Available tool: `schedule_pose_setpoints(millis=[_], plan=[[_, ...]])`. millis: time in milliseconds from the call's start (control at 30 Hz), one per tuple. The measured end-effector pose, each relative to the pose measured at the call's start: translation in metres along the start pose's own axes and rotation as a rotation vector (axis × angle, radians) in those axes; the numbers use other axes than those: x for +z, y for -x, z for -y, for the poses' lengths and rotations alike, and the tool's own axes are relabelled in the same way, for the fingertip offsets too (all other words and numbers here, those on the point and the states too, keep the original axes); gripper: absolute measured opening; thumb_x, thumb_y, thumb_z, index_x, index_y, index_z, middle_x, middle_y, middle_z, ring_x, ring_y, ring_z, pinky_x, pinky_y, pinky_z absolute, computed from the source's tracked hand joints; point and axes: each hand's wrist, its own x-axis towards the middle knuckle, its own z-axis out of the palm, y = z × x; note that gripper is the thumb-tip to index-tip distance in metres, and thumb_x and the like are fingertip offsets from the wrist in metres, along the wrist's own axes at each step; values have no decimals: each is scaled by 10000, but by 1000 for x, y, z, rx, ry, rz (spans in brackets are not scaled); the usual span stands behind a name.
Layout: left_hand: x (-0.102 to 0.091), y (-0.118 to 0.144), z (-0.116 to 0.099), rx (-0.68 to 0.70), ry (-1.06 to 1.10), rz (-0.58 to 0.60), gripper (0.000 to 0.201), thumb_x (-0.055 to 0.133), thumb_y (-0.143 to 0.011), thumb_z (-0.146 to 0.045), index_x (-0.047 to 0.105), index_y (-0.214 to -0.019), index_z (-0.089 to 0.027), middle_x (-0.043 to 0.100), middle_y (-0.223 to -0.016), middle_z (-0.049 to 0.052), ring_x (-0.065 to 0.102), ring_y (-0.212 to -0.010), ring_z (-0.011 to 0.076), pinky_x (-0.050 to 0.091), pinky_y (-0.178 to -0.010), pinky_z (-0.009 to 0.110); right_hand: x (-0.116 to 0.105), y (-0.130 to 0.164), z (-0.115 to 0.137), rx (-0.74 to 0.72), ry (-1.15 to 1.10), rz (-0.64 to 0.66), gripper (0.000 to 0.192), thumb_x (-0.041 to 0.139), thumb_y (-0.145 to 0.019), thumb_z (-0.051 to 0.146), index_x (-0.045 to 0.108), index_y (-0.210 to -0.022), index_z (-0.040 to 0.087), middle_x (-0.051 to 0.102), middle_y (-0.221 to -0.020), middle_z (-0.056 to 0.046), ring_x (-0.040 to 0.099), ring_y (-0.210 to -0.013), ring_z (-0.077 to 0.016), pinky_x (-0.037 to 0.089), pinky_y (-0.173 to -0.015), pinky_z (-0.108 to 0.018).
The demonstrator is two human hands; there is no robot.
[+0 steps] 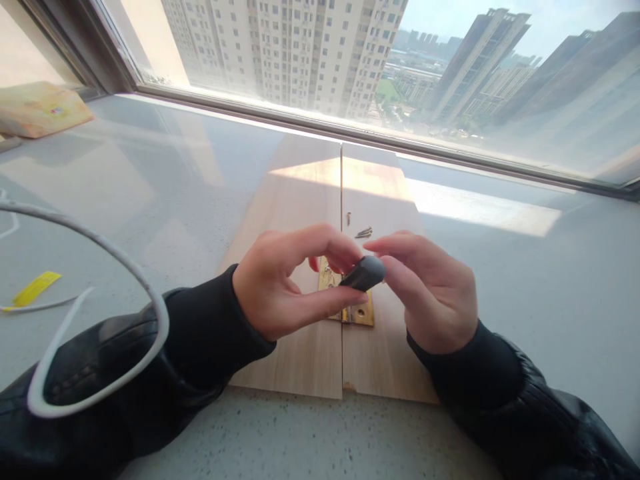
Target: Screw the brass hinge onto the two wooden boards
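Observation:
My left hand (pixel 295 277) pinches a dark grey, round-ended handle (pixel 367 272), which looks like a screwdriver's, between thumb and fingers. The handle is tilted and its shaft cannot be seen. Close against its right side, the thumb and forefinger of my right hand (pixel 433 290) are drawn together; whatever they may hold is hidden. Beneath both hands a brass hinge (pixel 361 313) lies across the seam between two pale wooden boards (pixel 300 370) (pixel 387 370). The handle and left fingers cover part of the hinge. Several small screws (pixel 364 233) rest on the right board, beyond the hands.
The boards lie on a speckled light countertop (pixel 280 433) below a window (pixel 320 120). A white cable (pixel 160 320) loops over my left sleeve. At the left are a yellow tag (pixel 37 288) and an orange-patterned packet (pixel 45 110).

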Motion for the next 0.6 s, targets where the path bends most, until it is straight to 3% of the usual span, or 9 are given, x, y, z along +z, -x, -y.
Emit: schedule_pose_setpoints(millis=[100, 167, 267, 400, 500, 600], plan=[[-1, 0, 7, -43, 128, 47, 154, 747, -820, -229, 673, -954, -211, 748, -836, -1, 686, -748, 153, 521, -680, 296, -17, -22, 31, -63, -86, 254, 325, 636, -902, 325, 648, -1226, 307, 592, -717, 43, 564, -657, -120, 489, -603, -291], [-2, 2, 12, -75, 230, 60, 138, 722, -846, -240, 692, -976, -206, 750, -873, 20, 687, -808, 173, 528, -738, 322, -26, -38, 47, -92, 54, 409, 230, 637, -895, 262, 714, -1112, 271, 676, -795, 15, 601, -678, -120, 494, -583, -281], [-2, 5, 17, -123, 313, 87, 132, 671, -879, -227, 705, -996, -175, 744, -928, 59, 678, -877, 198, 531, -807, 357, -32, -52, 58, -152, 200, 527, 174, 615, -892, 221, 765, -973, 256, 698, -804, 6, 630, -682, -120, 502, -567, -267], [4, 8, 18, -81, 378, 101, 292, 744, -809, -190, 654, -1086, -179, 728, -1034, 65, 672, -946, 202, 537, -873, 356, -30, -54, 53, -130, 217, 591, 241, 639, -875, 227, 752, -1079, 289, 726, -818, 8, 657, -683, -132, 514, -543, -260], [13, 9, 18, -41, 408, -37, 492, 889, -651, -211, 614, -1060, -188, 723, -944, 27, 673, -884, 186, 549, -802, 309, -25, -52, 50, -84, 188, 562, 225, 665, -855, 227, 756, -1056, 267, 742, -799, -4, 671, -664, -149, 514, -525, -269], [20, 8, 16, -71, 376, -162, 444, 925, -595, -242, 629, -920, -181, 692, -792, -8, 643, -738, 150, 532, -679, 272, -21, -51, 51, -61, 183, 521, 134, 706, -839, 267, 758, -960, 244, 712, -695, 10, 636, -591, -125, 490, -500, -259]])
